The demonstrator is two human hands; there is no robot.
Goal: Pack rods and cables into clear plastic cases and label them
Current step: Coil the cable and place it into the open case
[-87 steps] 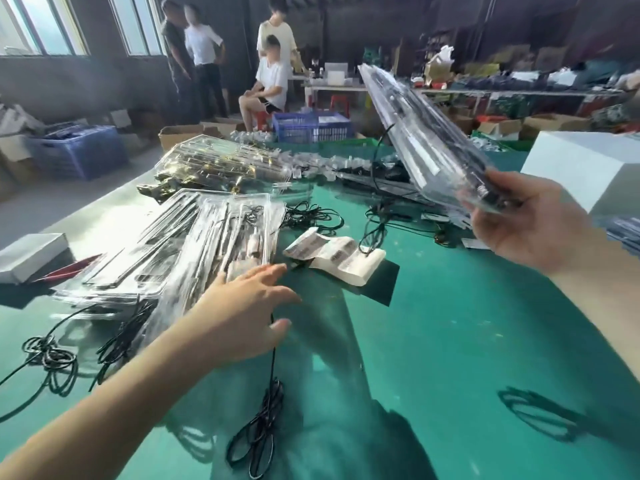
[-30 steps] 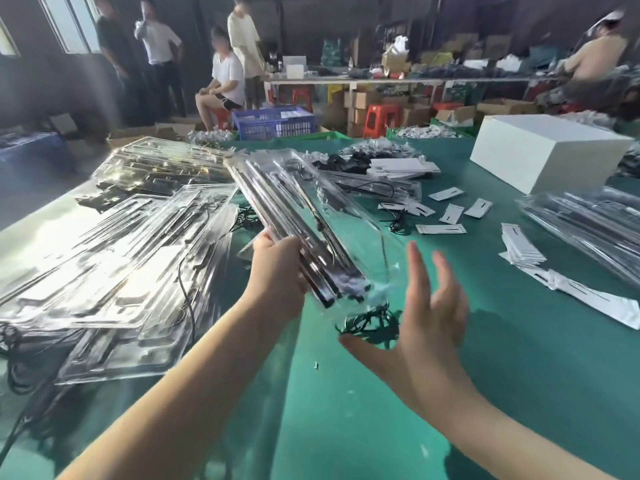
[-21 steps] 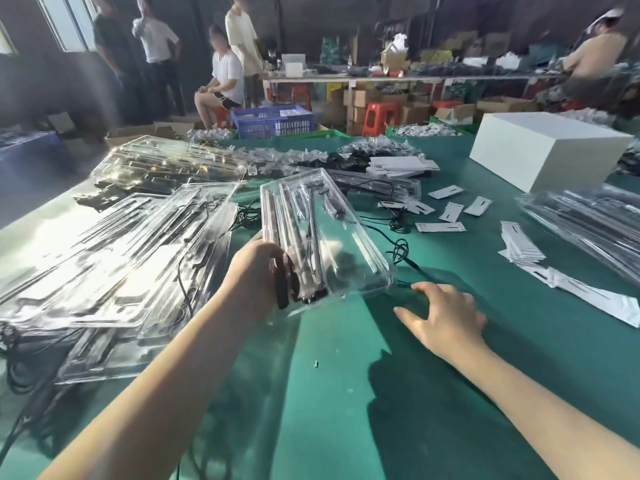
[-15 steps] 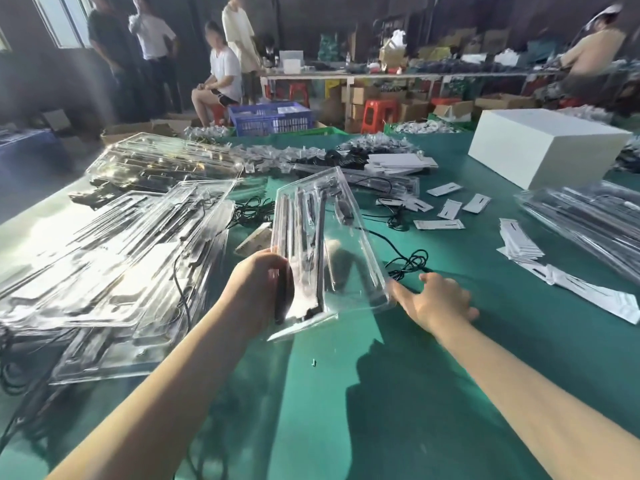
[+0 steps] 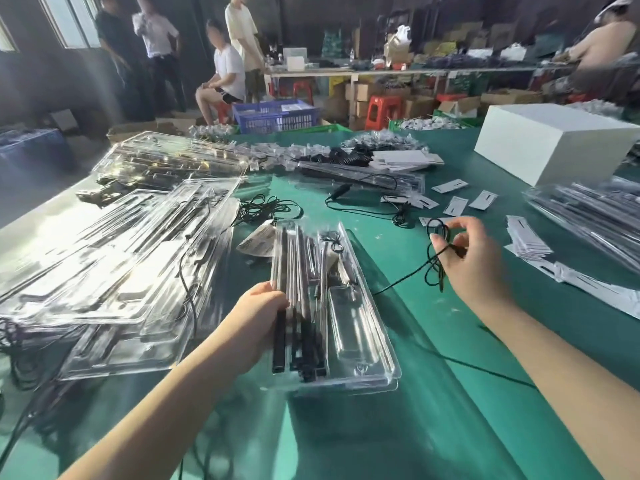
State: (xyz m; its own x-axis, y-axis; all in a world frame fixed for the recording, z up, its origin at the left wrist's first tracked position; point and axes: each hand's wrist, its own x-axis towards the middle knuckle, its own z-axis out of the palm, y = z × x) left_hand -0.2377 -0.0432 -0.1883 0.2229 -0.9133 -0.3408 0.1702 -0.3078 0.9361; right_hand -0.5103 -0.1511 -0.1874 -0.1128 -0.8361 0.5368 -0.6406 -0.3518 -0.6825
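Note:
A clear plastic case lies flat on the green table in front of me, with metal rods with black ends lying in its left channels. My left hand grips the case's left edge beside the rods. To the right and a little above the table, my right hand pinches a thin black cable, looped around its fingers, with the loose end trailing across the table. White label cards lie scattered beyond it.
A stack of clear cases fills the left side, with black cables under it. A white box stands far right, more packed cases at the right edge. Loose cables lie mid-table. People stand and sit behind.
The case has gone from tilted in my left hand to lying flat on the table. My right hand took up the black cable from the table and lifted it.

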